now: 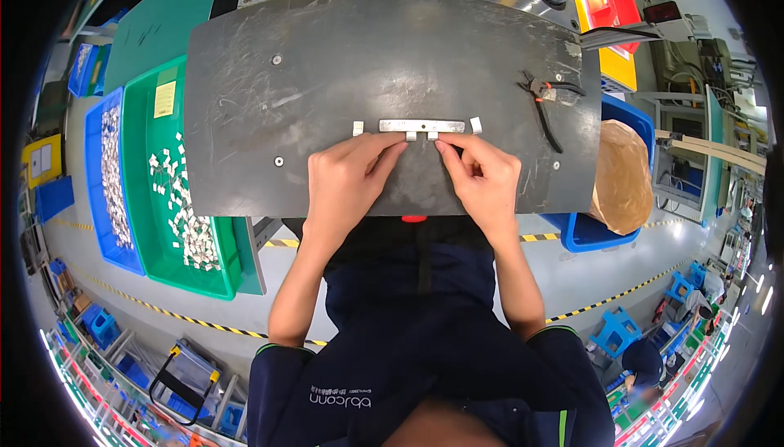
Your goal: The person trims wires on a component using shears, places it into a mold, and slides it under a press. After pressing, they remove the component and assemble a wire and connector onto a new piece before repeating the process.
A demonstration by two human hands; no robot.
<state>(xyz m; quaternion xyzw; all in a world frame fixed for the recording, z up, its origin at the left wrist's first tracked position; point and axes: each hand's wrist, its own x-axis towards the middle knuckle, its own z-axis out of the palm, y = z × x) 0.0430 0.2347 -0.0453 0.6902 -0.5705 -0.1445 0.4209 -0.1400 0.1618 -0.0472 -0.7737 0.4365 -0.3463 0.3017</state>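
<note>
The left hand (347,171) has its thumb and forefinger brought together on the first pale piece (411,136), and the right hand (490,181) pinches the second pale piece (433,136) in the same manner. Between the two grips there is only a narrow gap. The metal bar (422,126) lies crosswise just beyond the fingertips, on the dark board (343,63); I cannot tell whether the held pieces touch it. Beyond the left forefinger, near the bar's left end, is a third pale piece (358,127), and beyond the right forefinger, just beside the other end, a fourth pale piece (476,125). Farther to the right of the grips rest the pliers (536,87), their handles spread. Well to the left of them stands the green bin (153,243), with many small pieces (196,239) inside, and next to it the blue bin (129,261). Well to the right, past the board, is the brown paper bag (625,177).
</note>
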